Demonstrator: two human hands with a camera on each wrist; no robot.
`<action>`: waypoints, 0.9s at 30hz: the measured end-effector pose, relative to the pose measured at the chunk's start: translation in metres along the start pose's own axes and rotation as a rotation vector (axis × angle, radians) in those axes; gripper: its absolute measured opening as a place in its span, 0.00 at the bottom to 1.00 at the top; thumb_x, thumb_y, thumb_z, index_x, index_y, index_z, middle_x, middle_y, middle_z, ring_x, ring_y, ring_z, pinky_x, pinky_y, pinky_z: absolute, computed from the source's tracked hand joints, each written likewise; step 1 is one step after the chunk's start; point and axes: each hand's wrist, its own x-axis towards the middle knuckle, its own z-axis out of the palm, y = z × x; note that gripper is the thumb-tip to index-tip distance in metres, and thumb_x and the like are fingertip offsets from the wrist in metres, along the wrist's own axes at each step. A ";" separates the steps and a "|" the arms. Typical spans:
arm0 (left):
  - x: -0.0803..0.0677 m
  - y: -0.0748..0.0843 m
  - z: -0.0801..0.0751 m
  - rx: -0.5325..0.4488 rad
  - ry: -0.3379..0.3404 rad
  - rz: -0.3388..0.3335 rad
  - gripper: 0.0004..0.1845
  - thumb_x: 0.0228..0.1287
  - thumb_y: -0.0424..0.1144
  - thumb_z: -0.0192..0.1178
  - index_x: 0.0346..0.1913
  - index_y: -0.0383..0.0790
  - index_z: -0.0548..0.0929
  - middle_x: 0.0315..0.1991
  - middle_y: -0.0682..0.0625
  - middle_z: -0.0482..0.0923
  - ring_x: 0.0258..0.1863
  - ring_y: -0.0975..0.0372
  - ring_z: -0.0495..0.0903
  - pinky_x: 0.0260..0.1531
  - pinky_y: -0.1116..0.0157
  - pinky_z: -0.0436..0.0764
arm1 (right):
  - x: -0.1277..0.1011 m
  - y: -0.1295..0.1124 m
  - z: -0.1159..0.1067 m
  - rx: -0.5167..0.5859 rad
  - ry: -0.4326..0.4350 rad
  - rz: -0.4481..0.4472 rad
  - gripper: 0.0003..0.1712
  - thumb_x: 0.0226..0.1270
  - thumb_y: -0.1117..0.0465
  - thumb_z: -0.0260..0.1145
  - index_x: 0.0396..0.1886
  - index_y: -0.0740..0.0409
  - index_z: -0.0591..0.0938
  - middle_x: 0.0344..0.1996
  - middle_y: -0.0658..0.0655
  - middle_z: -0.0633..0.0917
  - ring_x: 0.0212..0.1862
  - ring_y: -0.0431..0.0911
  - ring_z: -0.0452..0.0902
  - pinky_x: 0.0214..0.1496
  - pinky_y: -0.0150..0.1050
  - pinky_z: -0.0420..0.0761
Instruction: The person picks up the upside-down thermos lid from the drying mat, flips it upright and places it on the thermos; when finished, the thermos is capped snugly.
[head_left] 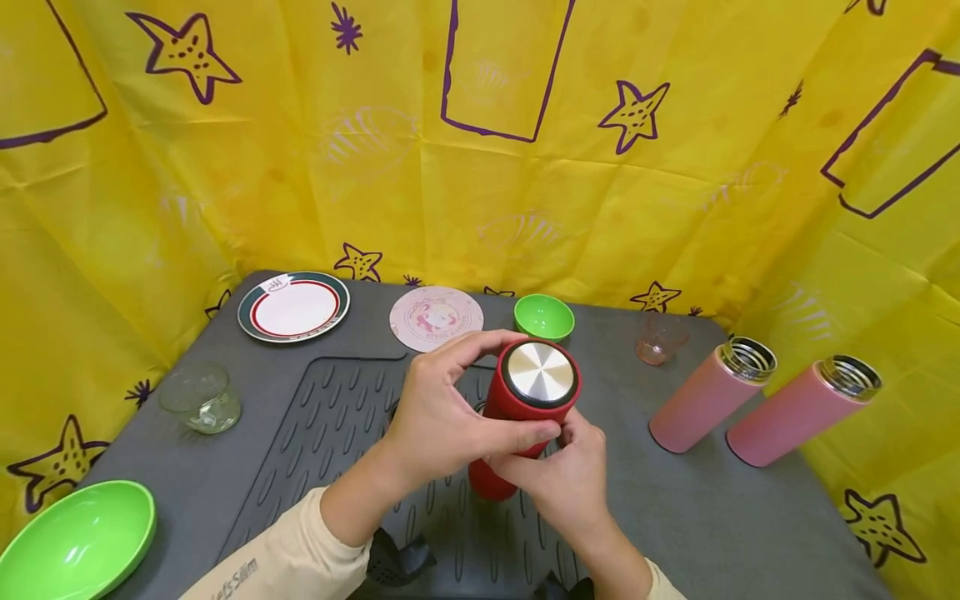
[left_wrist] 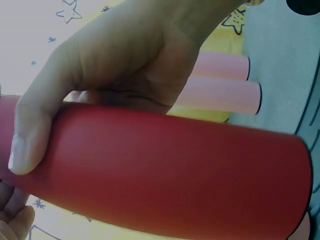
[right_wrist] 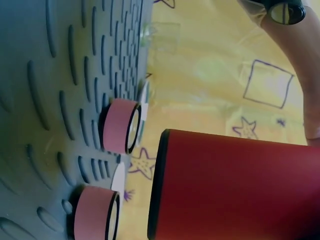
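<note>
A red flask (head_left: 525,408) with a brushed steel lid (head_left: 540,372) is held tilted above the ribbed grey mat (head_left: 330,433), its top turned toward the head camera. Its matte red body fills both wrist views. The left hand (head_left: 442,408) curls round its upper part, thumb across the front just under the lid. The right hand (head_left: 562,479) grips it lower down, fingers wrapped on the body. Two small pink caps (right_wrist: 120,125) lie on the mat behind it, probably the lids of the two open pink flasks (head_left: 708,392) lying on their sides at the right. The grey table (head_left: 697,517) also bears a green bowl (head_left: 543,317), a pink coaster (head_left: 437,317), a rimmed plate (head_left: 293,306), a clear glass (head_left: 201,397), a pinkish glass (head_left: 660,337) and a larger green bowl (head_left: 75,542). A yellow star-printed cloth (head_left: 480,167) hangs round the table.
</note>
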 end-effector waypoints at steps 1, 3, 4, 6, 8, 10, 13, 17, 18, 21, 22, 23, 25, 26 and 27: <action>0.000 0.000 0.001 -0.003 0.001 -0.002 0.35 0.35 0.37 0.83 0.53 0.43 0.83 0.45 0.55 0.83 0.48 0.59 0.80 0.49 0.59 0.78 | 0.000 0.001 0.001 0.002 0.003 -0.005 0.27 0.41 0.69 0.80 0.44 0.48 0.85 0.36 0.46 0.87 0.38 0.46 0.82 0.38 0.41 0.82; -0.001 0.000 0.002 -0.008 0.003 -0.005 0.35 0.35 0.36 0.83 0.53 0.43 0.82 0.46 0.55 0.82 0.48 0.59 0.79 0.50 0.58 0.77 | 0.000 0.002 0.002 0.004 0.005 -0.017 0.27 0.41 0.70 0.80 0.44 0.48 0.84 0.35 0.47 0.87 0.35 0.46 0.81 0.35 0.40 0.82; -0.001 -0.001 0.003 -0.010 0.005 -0.006 0.35 0.35 0.36 0.83 0.53 0.43 0.82 0.46 0.55 0.82 0.49 0.59 0.79 0.50 0.58 0.77 | 0.000 0.002 0.002 0.005 0.004 -0.021 0.27 0.41 0.70 0.79 0.44 0.49 0.84 0.35 0.47 0.87 0.35 0.46 0.81 0.34 0.40 0.82; -0.002 -0.001 0.004 0.001 0.007 -0.011 0.35 0.35 0.36 0.83 0.53 0.43 0.81 0.46 0.55 0.82 0.49 0.59 0.78 0.50 0.58 0.77 | 0.000 0.003 0.003 -0.002 0.003 -0.039 0.26 0.41 0.70 0.79 0.44 0.49 0.84 0.35 0.47 0.87 0.34 0.46 0.80 0.33 0.40 0.81; -0.001 -0.001 0.004 0.015 -0.001 -0.025 0.36 0.36 0.36 0.82 0.54 0.44 0.80 0.47 0.56 0.81 0.51 0.59 0.77 0.51 0.58 0.76 | 0.001 0.004 0.002 -0.015 0.002 -0.047 0.26 0.42 0.69 0.79 0.44 0.49 0.84 0.35 0.47 0.87 0.33 0.46 0.80 0.33 0.39 0.81; -0.001 0.000 0.005 0.041 -0.014 -0.047 0.39 0.37 0.40 0.82 0.57 0.46 0.77 0.49 0.58 0.79 0.53 0.61 0.75 0.53 0.58 0.75 | 0.002 0.005 -0.001 -0.018 0.004 -0.054 0.25 0.43 0.69 0.80 0.45 0.51 0.84 0.36 0.48 0.87 0.36 0.46 0.81 0.35 0.40 0.82; -0.002 0.002 0.004 0.102 -0.028 -0.084 0.43 0.42 0.53 0.79 0.63 0.51 0.72 0.54 0.60 0.75 0.57 0.63 0.71 0.55 0.58 0.72 | 0.004 0.007 -0.009 -0.013 0.028 -0.045 0.24 0.44 0.69 0.80 0.44 0.55 0.83 0.36 0.50 0.87 0.35 0.46 0.82 0.34 0.39 0.82; -0.004 0.001 -0.006 0.134 -0.014 -0.104 0.40 0.54 0.64 0.66 0.68 0.52 0.69 0.59 0.58 0.71 0.60 0.62 0.69 0.58 0.54 0.69 | 0.010 0.014 -0.024 0.003 0.106 0.006 0.26 0.44 0.70 0.81 0.46 0.57 0.83 0.38 0.53 0.86 0.38 0.48 0.83 0.37 0.38 0.82; -0.005 0.000 -0.009 0.133 -0.009 -0.105 0.38 0.58 0.64 0.63 0.68 0.50 0.69 0.60 0.57 0.71 0.60 0.61 0.69 0.58 0.53 0.69 | 0.012 0.016 -0.028 -0.004 0.137 0.023 0.26 0.43 0.70 0.81 0.46 0.57 0.83 0.38 0.52 0.86 0.38 0.48 0.83 0.38 0.37 0.81; -0.010 -0.005 -0.021 0.130 0.000 -0.116 0.31 0.64 0.53 0.59 0.67 0.46 0.70 0.60 0.55 0.72 0.61 0.59 0.69 0.60 0.51 0.68 | 0.021 0.017 -0.041 -0.042 0.214 0.079 0.27 0.42 0.71 0.81 0.46 0.61 0.83 0.38 0.53 0.86 0.39 0.47 0.83 0.40 0.35 0.80; -0.013 -0.007 -0.025 0.133 0.001 -0.126 0.29 0.65 0.49 0.59 0.67 0.45 0.71 0.59 0.54 0.72 0.60 0.59 0.69 0.60 0.51 0.68 | 0.024 0.015 -0.045 -0.066 0.239 0.096 0.26 0.43 0.71 0.81 0.46 0.62 0.82 0.38 0.53 0.86 0.39 0.46 0.82 0.39 0.34 0.80; -0.015 -0.010 -0.029 0.133 0.002 -0.138 0.28 0.65 0.46 0.58 0.67 0.44 0.71 0.59 0.53 0.72 0.60 0.59 0.69 0.60 0.50 0.68 | 0.027 0.013 -0.048 -0.085 0.262 0.116 0.26 0.44 0.71 0.80 0.46 0.64 0.82 0.37 0.52 0.86 0.38 0.45 0.82 0.39 0.33 0.80; -0.020 -0.014 -0.037 0.139 0.001 -0.174 0.26 0.66 0.42 0.57 0.66 0.44 0.71 0.58 0.51 0.72 0.59 0.58 0.69 0.59 0.49 0.68 | 0.033 0.016 -0.057 -0.114 0.295 0.157 0.25 0.46 0.70 0.79 0.46 0.65 0.81 0.37 0.52 0.85 0.38 0.44 0.82 0.39 0.32 0.79; -0.023 -0.016 -0.041 0.145 -0.001 -0.195 0.25 0.66 0.40 0.57 0.66 0.44 0.72 0.58 0.51 0.73 0.59 0.59 0.70 0.59 0.49 0.69 | 0.035 0.021 -0.061 -0.129 0.309 0.175 0.25 0.47 0.69 0.79 0.46 0.65 0.81 0.37 0.51 0.85 0.38 0.43 0.81 0.39 0.32 0.79; -0.025 -0.018 -0.045 0.150 -0.002 -0.214 0.24 0.67 0.39 0.57 0.65 0.44 0.72 0.57 0.50 0.73 0.58 0.58 0.71 0.58 0.48 0.69 | 0.038 0.027 -0.065 -0.141 0.320 0.190 0.25 0.48 0.67 0.79 0.47 0.64 0.81 0.37 0.51 0.85 0.39 0.43 0.81 0.39 0.32 0.79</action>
